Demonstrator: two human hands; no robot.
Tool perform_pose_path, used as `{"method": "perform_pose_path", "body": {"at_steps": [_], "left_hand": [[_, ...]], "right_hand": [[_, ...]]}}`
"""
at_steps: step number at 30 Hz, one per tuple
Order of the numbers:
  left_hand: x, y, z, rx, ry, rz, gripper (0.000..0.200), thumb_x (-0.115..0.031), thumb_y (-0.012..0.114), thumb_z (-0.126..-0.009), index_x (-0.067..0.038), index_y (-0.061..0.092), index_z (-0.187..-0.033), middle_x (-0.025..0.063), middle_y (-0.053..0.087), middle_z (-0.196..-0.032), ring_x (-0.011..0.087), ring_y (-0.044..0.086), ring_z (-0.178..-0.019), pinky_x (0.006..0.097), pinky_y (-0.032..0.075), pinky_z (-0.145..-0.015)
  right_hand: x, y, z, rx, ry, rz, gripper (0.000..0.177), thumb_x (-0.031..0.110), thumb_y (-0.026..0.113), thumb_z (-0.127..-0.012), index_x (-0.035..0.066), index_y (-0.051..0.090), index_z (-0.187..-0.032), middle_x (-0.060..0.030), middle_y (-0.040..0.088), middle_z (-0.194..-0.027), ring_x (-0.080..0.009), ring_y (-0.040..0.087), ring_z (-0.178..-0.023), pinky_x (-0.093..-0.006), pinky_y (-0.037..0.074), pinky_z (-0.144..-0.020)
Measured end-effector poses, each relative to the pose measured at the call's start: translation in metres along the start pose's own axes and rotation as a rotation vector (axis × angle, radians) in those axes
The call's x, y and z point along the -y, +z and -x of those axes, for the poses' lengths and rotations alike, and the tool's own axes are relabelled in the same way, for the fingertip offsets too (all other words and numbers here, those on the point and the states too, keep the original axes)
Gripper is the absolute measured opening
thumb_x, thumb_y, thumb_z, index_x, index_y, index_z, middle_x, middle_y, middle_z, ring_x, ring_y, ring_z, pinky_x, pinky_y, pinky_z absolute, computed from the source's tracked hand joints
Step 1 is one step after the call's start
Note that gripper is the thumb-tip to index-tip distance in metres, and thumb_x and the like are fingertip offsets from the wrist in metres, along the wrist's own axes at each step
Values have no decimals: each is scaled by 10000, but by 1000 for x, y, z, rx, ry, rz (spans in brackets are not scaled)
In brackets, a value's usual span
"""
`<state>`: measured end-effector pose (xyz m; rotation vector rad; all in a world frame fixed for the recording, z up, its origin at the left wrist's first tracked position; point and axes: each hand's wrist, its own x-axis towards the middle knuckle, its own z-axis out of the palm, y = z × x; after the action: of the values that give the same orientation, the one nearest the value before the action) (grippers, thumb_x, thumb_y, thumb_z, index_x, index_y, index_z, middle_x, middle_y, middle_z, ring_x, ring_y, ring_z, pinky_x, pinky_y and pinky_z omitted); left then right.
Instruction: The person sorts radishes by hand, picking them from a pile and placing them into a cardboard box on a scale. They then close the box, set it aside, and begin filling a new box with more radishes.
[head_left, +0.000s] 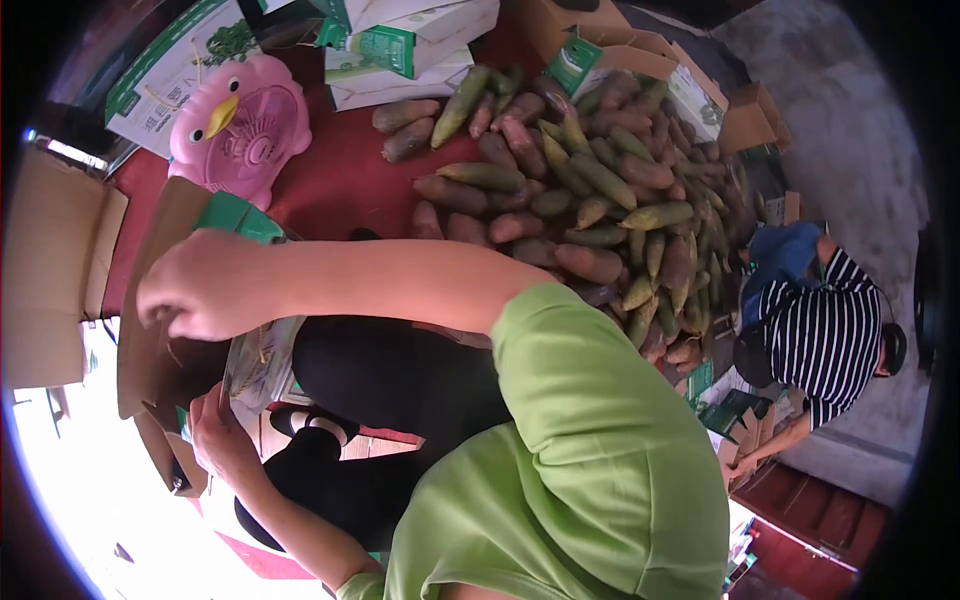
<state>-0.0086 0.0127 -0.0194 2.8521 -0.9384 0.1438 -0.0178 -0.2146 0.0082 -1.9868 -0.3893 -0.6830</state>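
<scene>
One open cardboard box (143,290) stands at the left edge of the red surface (345,180), before the person's knees, with one piece of clear plastic (262,362) beside it. Of the person's two hands, the right hand (200,288) is over the box, fingers loosely curled; whether it has hold of anything cannot be told. The left hand (222,437) is half closed, fingertips at the lower end of the plastic, its grip unclear. One pink bird-faced basin (245,130) sits near the surface's upper left corner. One heap of long green and reddish vegetables (600,180), too many to count, fills the right side, two reddish ones at its upper left end. One co-worker (825,325) in stripes bends beyond the heap, reaching toward cartons (750,428).
</scene>
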Motion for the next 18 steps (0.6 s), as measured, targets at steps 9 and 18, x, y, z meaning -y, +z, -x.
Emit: {"method": "perform_pose_path", "body": {"at_steps": [9, 18], "left_hand": [[4, 6, 0, -14, 56, 24, 202, -46, 558, -802, -89, 661, -970, 68, 614, -892, 273, 587, -848, 382, 460, -721], [11, 12, 1, -42, 57, 33, 202, -17, 570, -792, -52, 650, -974, 91, 619, -908, 284, 589, -858, 380, 455, -735]], "right_hand": [[-93, -102, 273, -328, 901, 166, 153, 84, 625, -789, 11, 632, -924, -87, 646, -880, -166, 616, -833, -303, 483, -764], [-105, -144, 433, -451, 1397, 610, 242, 172, 677, -711, 39, 642, -910, -142, 652, -846, -288, 632, -817, -376, 497, -740]]}}
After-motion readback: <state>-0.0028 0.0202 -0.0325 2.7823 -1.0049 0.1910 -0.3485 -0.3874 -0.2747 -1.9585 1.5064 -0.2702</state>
